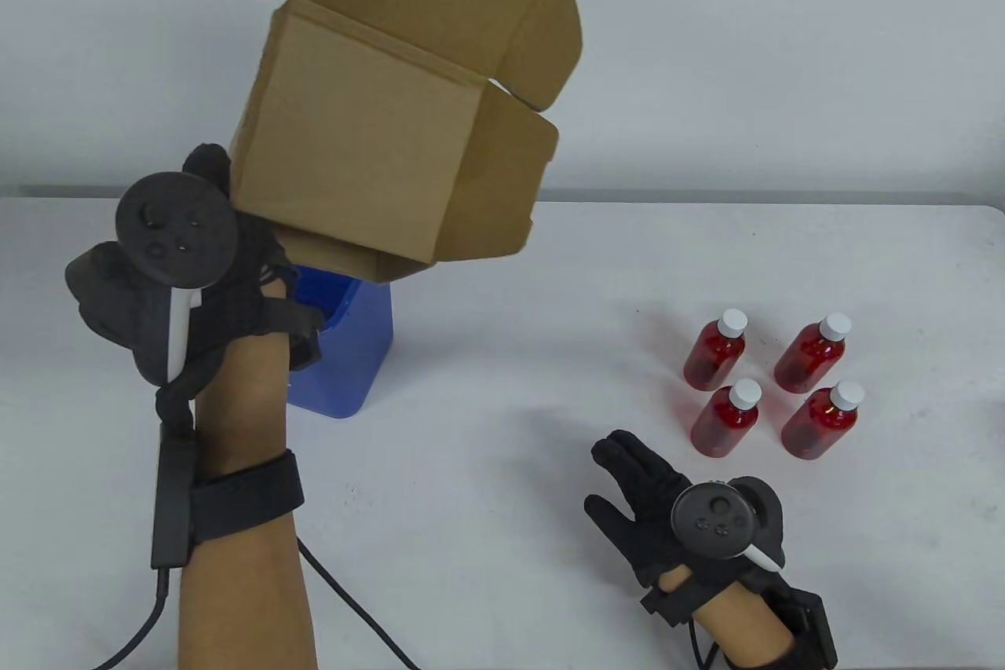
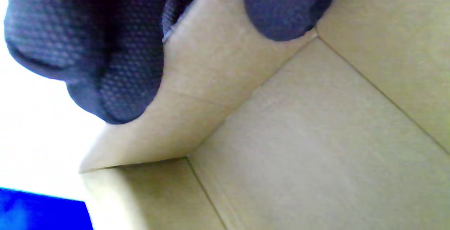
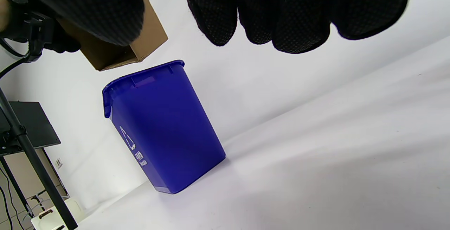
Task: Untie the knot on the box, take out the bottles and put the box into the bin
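left hand gripping open cardboard box aloft, tilting over blue bin toward the table's left edge, right hand resting flat, fingers straight, near four red bottles standing toward its right edge

A plain white wall rises behind the matte white surface, meeting it along a grey edge. Light is even and soft, with faint shadows. In the right wrist view a black tripod leg slants beside a dark flat panel (its nature unclear), over beige floor.
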The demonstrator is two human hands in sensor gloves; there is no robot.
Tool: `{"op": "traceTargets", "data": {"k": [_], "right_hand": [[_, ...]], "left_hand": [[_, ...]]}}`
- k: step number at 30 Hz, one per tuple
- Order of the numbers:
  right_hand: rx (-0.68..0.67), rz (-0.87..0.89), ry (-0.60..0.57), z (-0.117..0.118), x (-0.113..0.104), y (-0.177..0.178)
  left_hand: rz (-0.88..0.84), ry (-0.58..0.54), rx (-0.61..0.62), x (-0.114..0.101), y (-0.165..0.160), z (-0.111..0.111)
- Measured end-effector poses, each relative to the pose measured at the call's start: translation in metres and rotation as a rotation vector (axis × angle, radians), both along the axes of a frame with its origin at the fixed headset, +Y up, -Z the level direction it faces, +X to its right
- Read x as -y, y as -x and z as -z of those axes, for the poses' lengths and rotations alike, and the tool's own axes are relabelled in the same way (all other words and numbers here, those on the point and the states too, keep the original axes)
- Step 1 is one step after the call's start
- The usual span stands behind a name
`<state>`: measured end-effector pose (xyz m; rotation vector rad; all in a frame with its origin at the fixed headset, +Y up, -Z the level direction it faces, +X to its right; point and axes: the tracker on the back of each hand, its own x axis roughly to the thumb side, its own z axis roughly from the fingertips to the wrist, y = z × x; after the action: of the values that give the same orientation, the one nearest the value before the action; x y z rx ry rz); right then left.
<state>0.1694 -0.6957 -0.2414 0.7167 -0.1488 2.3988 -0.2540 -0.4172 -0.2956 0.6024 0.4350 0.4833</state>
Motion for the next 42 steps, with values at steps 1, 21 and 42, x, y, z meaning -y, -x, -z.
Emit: {"op": "traceTargets", "data": {"k": [1, 21, 42], "right_hand": [[0.000, -0.001, 0.000, 0.000, 0.000, 0.000], [-0.008, -0.014, 0.002, -0.001, 0.001, 0.002], [-0.012, -0.010, 0.001, -0.003, 0.000, 0.003]], "left_hand": [[-0.014, -0.003, -0.015, 0.001, 0.006, 0.000], [-0.166, 0.173, -0.092, 0.058, 0.059, 0.027], [-0.205, 0.451, 0.147, 0.093, 0.043, 0.037]]}}
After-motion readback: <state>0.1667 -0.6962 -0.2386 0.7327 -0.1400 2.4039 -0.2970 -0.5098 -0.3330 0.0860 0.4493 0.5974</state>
